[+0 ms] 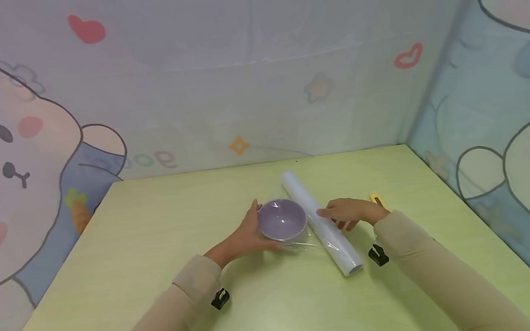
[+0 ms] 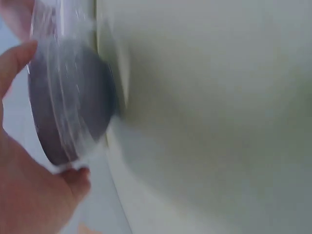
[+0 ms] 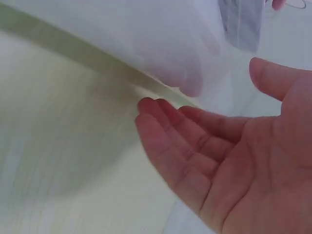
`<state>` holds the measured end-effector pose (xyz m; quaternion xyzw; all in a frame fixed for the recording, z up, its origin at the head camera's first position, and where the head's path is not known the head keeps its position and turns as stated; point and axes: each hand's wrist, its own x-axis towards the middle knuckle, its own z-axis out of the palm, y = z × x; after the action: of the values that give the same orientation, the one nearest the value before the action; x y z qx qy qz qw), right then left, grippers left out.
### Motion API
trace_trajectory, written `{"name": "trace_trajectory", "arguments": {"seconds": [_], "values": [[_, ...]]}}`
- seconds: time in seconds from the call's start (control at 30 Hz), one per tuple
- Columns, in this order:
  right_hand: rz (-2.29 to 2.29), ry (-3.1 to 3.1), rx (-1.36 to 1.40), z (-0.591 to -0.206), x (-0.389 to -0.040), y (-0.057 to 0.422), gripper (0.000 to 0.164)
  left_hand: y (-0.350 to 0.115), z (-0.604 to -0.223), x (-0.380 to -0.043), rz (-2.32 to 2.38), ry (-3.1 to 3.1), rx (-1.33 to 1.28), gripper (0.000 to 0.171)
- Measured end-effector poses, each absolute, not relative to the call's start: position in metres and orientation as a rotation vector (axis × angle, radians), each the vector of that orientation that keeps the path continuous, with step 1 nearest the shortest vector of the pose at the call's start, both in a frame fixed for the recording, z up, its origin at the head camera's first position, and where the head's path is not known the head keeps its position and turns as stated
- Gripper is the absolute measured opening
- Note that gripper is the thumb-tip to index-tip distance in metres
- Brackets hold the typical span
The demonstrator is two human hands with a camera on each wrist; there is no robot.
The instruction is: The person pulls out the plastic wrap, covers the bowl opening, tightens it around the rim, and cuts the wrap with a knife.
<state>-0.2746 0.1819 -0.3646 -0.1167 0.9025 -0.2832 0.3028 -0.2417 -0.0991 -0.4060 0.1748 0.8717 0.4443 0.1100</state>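
Note:
A light purple bowl [image 1: 282,219] is held between the thumb and fingers of my left hand [image 1: 244,238] near the table's middle. Clear plastic wrap [image 1: 299,244] stretches from the bowl to a long roll [image 1: 316,217] lying diagonally at its right. The left wrist view shows the wrap creased across the side of the bowl [image 2: 44,105]. Over the roll's right side hovers my right hand [image 1: 351,210], its thumb toward the roll. Seen from the right wrist, that hand [image 3: 229,151] has loosely bent fingers with nothing in them, close beside the roll [image 3: 141,41].
A yellow utility knife [image 1: 377,199] lies behind the right wrist, partly hidden by it. The pale green table [image 1: 132,267] meets a printed cloth backdrop [image 1: 192,100] at the back and another along the right side.

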Motion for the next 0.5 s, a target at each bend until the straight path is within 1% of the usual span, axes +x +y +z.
{"name": "trace_trajectory", "arguments": {"seconds": [0.17,0.23,0.37,0.5], "values": [[-0.85,2.3,-0.284,-0.368,-0.288,0.182,0.049,-0.084,-0.408,-0.226,1.228,2.758,0.37,0.125],[-0.886,2.267,-0.264,-0.37,-0.289,0.181,0.049,-0.081,-0.408,-0.223,1.198,2.803,0.351,0.123],[-0.914,2.263,-0.254,-0.373,-0.288,0.175,0.049,-0.081,-0.408,-0.221,1.12,2.883,0.418,0.116],[-0.879,2.341,-0.24,-0.371,-0.284,0.169,0.045,-0.081,-0.409,-0.224,1.104,2.928,0.486,0.111]]}}
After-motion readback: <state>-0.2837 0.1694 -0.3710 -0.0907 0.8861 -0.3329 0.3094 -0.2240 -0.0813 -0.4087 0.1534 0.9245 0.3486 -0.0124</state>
